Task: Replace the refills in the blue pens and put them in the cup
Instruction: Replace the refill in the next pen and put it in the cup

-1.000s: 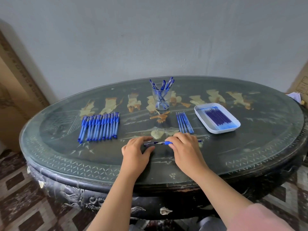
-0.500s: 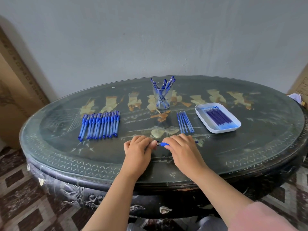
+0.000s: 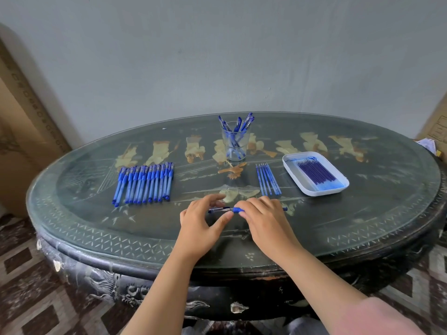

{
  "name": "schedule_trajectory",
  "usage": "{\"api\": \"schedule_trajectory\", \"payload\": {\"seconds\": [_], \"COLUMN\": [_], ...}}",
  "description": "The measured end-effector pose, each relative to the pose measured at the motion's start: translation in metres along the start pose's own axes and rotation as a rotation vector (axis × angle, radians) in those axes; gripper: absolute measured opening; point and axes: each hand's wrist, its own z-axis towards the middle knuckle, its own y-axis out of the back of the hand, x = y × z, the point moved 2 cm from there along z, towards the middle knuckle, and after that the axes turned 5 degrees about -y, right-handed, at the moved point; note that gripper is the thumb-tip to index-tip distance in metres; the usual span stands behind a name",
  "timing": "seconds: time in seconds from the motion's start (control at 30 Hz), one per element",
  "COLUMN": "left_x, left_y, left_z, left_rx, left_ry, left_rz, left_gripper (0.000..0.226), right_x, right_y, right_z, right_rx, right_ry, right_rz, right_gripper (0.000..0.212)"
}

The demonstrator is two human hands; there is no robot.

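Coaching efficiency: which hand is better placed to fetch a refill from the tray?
Probably the right hand: the tray lies on its side; the left hand would have to cross the pen.

Oval glass-topped table (image 3: pixel 362 226), grey wall (image 3: pixel 217 56)
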Motion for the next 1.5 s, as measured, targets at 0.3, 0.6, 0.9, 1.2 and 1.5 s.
{"api": "schedule_trajectory", "payload": {"seconds": [0.3,0.6,0.9,1.2,1.5], "left_x": [-0.003,0.002,-0.002,-0.006,-0.009], "left_y": [0.002,-0.001,0.004,0.008,0.021], "left_z": [0.001,0.002,0.001,-0.001,-0.004], "left_rx": [-0.030,-0.046,-0.063,-0.084,-0.309], "left_ry": [0.009,0.007,0.057,0.192,0.332], "left_rz": [-0.034,-0.021,0.003,-0.108,-0.139], "left_gripper": [0.039,0.025,0.035,0.011,0.007], "right_x": [0.000,0.002,0.003,0.000,0.000], "right_y": [-0.001,0.000,0.004,0.002,0.006], "right_z": [0.000,0.000,0.000,0.000,-0.001], "right_rx": [0.013,-0.011,-0.037,-0.018,-0.038], "right_ry": [0.008,0.050,0.042,-0.007,-0.021], "right_rz": [-0.004,-0.013,-0.001,0.005,0.012], "right_gripper": [0.015,0.019,0.018,0.022,0.068]}}
